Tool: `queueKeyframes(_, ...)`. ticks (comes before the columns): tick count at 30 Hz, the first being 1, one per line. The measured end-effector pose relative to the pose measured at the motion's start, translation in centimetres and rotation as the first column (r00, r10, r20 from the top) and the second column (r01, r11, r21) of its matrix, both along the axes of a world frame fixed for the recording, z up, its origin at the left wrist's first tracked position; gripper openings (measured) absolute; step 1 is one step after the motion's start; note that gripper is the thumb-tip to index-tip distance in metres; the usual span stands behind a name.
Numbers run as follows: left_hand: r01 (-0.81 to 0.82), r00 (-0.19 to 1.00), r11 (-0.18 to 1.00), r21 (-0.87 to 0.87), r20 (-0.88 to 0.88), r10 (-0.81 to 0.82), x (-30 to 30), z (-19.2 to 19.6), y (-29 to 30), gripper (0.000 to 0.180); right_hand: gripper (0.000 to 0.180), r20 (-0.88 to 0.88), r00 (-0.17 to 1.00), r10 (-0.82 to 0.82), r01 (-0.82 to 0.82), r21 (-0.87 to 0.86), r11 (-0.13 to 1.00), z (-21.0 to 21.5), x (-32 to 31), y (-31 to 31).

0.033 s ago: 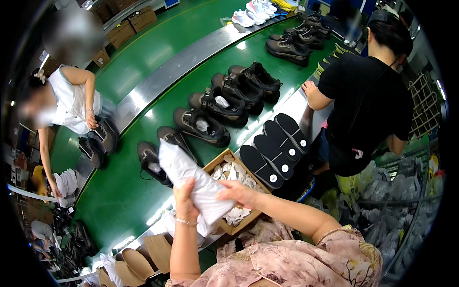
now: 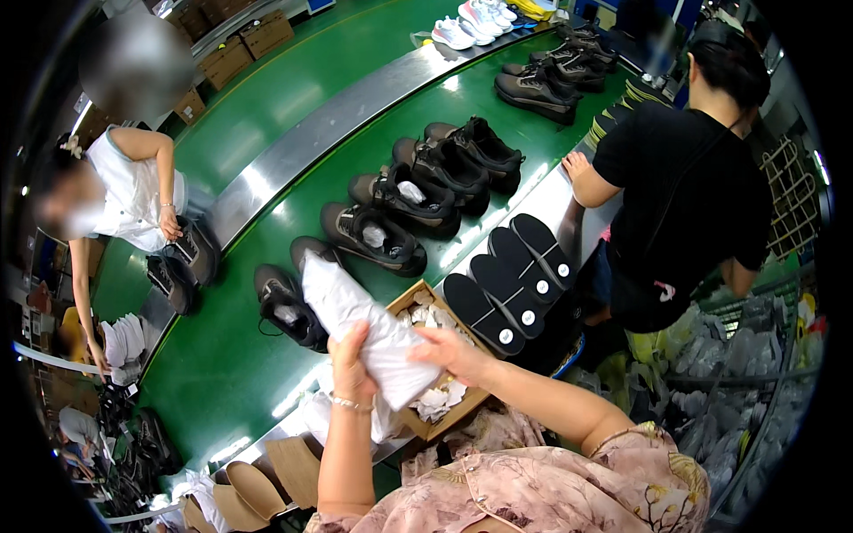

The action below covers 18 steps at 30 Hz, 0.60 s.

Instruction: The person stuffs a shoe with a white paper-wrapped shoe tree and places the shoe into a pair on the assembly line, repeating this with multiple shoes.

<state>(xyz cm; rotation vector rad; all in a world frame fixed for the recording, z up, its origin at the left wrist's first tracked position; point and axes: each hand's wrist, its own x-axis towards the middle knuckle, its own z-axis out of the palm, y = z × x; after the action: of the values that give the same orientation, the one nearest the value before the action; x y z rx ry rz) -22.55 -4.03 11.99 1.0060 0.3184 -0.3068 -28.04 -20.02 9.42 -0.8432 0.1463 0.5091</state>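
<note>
A long, soft bundle of white tissue paper (image 2: 355,306) is gripped in both my hands, slanting over the near edge of the line. My left hand (image 2: 352,364) closes on its near left side, thumb up. On the right side my right hand (image 2: 449,355) pinches it. Beneath and beside the bundle stands a cardboard box (image 2: 475,410) holding crumpled paper wads (image 2: 435,404). Just beyond the bundle are a dark shoe (image 2: 283,302) with white stuffing inside and another dark shoe (image 2: 311,247), partly covered by the paper.
Dark brown shoes (image 2: 373,235) stand in a row on the green belt (image 2: 231,355). Black insoles (image 2: 484,306) lie right of the box; tan insoles (image 2: 253,489) sit at lower left. A co-worker in black (image 2: 684,195) stands at right, another in white (image 2: 138,191) across the line.
The upper end of the paper bundle has shifted slightly right, uncovering more of the shoe at its left. Both hands keep their hold.
</note>
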Motion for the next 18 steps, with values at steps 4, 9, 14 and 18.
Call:
queueKeyframes(4,-0.082,0.996,0.996,-0.039,0.021,0.083,4.3,-1.2,-7.6,0.038,0.081,0.257,0.902,-0.347,0.418,-0.321,0.850,1.9,0.0,-5.6)
queueKeyframes(9,-0.125,0.989,0.989,0.074,0.088,0.119,5.8,-1.7,-18.1,0.049,0.068,0.259,0.761,-0.595,0.647,-0.366,0.668,-0.4,2.6,-10.7)
queueKeyframes(14,0.005,0.998,0.991,0.132,0.055,-0.012,9.2,-6.0,-23.3,0.057,0.062,0.288,0.705,-0.648,0.697,-0.449,0.559,-2.4,5.8,-16.3)
queueKeyframes(18,-0.103,0.928,0.757,0.645,0.335,-0.160,16.3,-8.6,-25.2,0.066,0.063,0.572,0.697,-0.432,0.690,-0.699,0.189,-2.3,9.0,-24.0)
